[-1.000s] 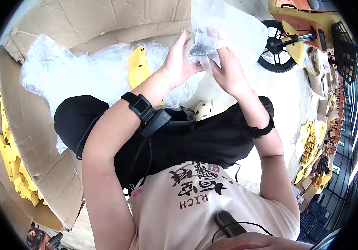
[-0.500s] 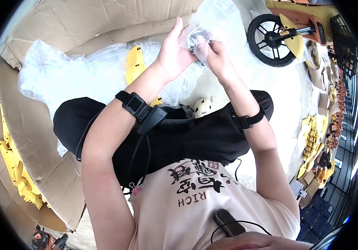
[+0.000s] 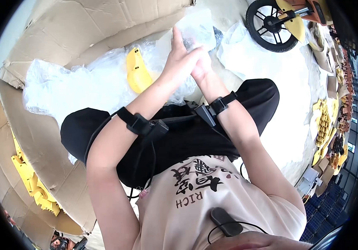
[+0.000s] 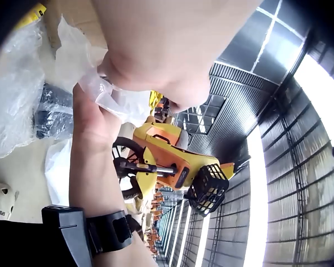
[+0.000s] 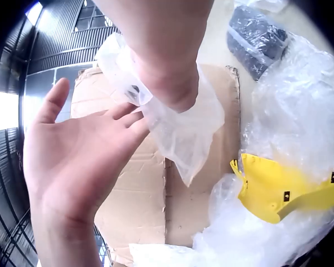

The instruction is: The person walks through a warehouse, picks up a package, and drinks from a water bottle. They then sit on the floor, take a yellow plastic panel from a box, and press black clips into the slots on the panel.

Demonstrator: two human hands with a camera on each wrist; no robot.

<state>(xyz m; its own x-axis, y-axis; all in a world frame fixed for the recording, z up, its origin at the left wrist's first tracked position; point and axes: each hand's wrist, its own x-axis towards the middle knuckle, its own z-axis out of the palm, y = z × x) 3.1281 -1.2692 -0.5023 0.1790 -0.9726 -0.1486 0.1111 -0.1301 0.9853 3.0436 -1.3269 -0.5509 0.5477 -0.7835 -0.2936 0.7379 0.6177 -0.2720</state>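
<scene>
A person in a pale printed T-shirt and black trousers is sitting before a crumpled heap of clear plastic film. A frosted, translucent plastic bag is hanging between the two hands, in front of a brown cardboard box. The right hand is gripping the bag with its fingers clamped on the film. The left hand is holding its palm open, its thumb standing well apart, its fingertips touching the bag's edge. A curved, glossy yellow plastic panel is lying on the heap near the left forearm. A dark bundle in clear wrap is resting beside the heap, and a black spoked wheel is standing farther off to the right.
</scene>
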